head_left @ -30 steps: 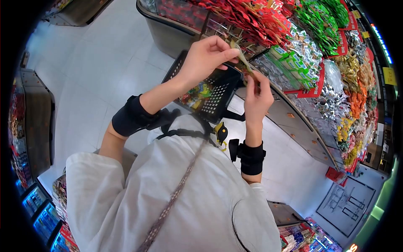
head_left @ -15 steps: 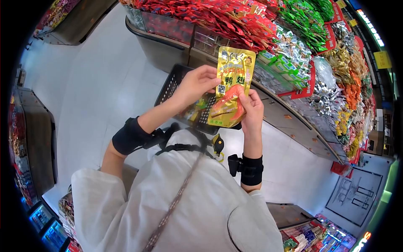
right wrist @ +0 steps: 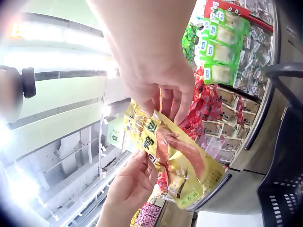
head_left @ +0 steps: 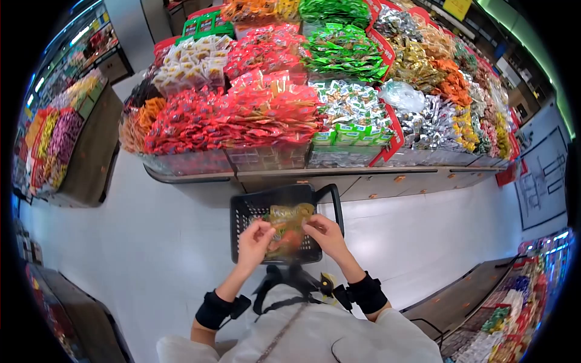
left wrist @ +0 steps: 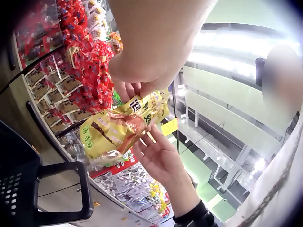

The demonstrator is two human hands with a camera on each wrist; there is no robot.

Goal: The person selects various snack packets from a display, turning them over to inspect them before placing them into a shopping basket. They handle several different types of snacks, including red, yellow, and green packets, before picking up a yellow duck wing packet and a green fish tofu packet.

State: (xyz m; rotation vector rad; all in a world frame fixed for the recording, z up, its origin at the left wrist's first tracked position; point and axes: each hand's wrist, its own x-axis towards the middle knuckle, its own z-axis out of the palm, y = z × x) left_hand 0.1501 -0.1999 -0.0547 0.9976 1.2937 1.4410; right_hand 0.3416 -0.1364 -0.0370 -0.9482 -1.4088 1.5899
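A gold snack packet point(head_left: 289, 228), printed with large characters and a picture of a duck wing, is held between both hands over the basket in the head view, where it looks blurred. My left hand point(head_left: 255, 241) pinches one side edge with thumb and fingers; my right hand point(head_left: 327, 235) pinches the opposite edge. The printed face of the packet point(left wrist: 116, 128) shows in the left wrist view, its lower end free of both hands. Below the packet stands a black plastic basket point(head_left: 237, 213) with perforated walls, its handle point(head_left: 339, 209) sticking out at the right.
A long display counter point(head_left: 375, 183) runs across the front, heaped with red packets point(head_left: 187, 121), green packets point(head_left: 344, 51) and white-green packets point(head_left: 351, 103). Another candy display point(head_left: 60, 139) stands at the left, and a further stand point(head_left: 502, 302) at the lower right. Pale floor point(head_left: 399, 233) lies between.
The packet turned from edge-on to face up, still in both hands. The head view has swung toward the counter, and the hands with the packet now appear lower in it, over the basket.
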